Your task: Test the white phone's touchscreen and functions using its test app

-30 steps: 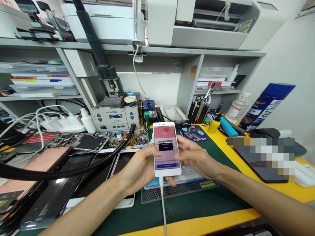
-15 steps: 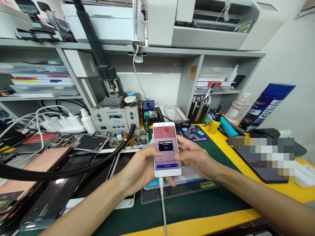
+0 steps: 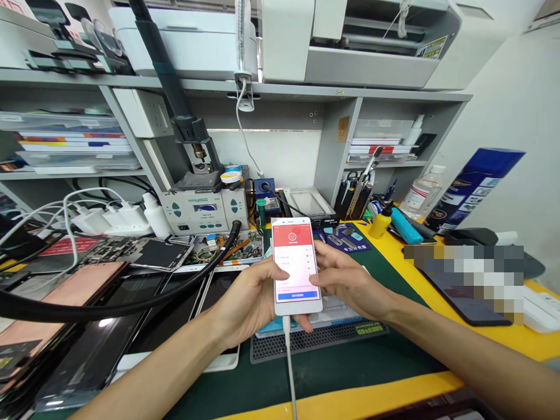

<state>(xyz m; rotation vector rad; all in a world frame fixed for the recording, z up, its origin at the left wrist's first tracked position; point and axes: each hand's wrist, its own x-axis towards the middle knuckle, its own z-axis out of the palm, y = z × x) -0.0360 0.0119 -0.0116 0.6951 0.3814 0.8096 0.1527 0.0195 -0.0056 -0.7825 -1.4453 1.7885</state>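
A white smartphone (image 3: 298,303) is held upright over the bench, its lit screen showing a red header with a face icon, a pale list and a blue bar. My left hand (image 3: 254,297) grips its left side, thumb over the screen edge and fingers behind. On the right side my right hand (image 3: 343,277) also holds the phone, its thumb at the screen's edge; some of its fingers are hidden behind. A white charging cable (image 3: 289,361) is plugged into the phone's bottom and runs down toward me. Below lies a blue and clear plastic case (image 3: 326,318), partly hidden.
Dismantled phones and screens (image 3: 65,361) crowd the left, crossed by a black hose (image 3: 131,309). A hot-air station (image 3: 196,210) and a parts tray (image 3: 245,248) stand behind. At right are a yellow bottle (image 3: 380,223), a blue spray can (image 3: 475,189) and a dark phone (image 3: 459,291).
The dark pop-up box on the phone's screen is gone, and the dimmed page behind it now shows bright. Both hands and the phone stay in the same place.
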